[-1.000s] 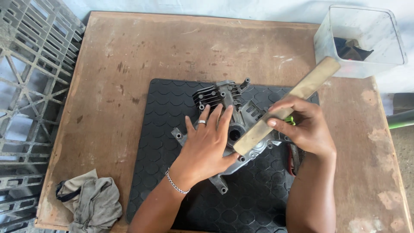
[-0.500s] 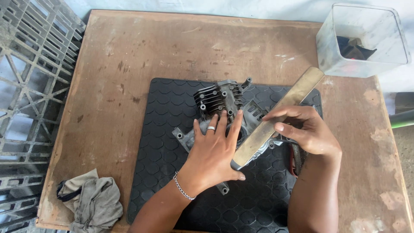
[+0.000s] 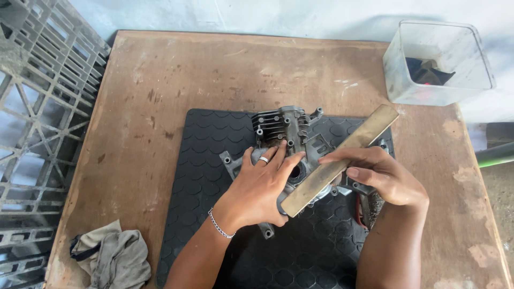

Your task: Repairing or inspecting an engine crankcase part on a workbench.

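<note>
A grey metal engine case (image 3: 286,131) with cooling fins lies on a black rubber mat (image 3: 214,160) on a worn wooden table (image 3: 160,80). My left hand (image 3: 262,184), with a ring and a thin bracelet, lies flat on the case with fingers spread, pressing it down. My right hand (image 3: 383,179) grips a long flat tan bar (image 3: 342,158), laid diagonally across the case's top face; its lower end sits beside my left hand's fingers. A red-and-dark tool (image 3: 367,211) lies partly hidden under my right wrist.
A clear plastic box (image 3: 436,64) with dark parts inside stands at the table's back right corner. A crumpled grey rag (image 3: 112,254) lies at the front left. A grey plastic crate (image 3: 37,107) stands left of the table. A green pipe (image 3: 495,155) shows at the right edge.
The tan bar has slid down and to the left across the case with my right hand. My left hand stayed pressed on the case.
</note>
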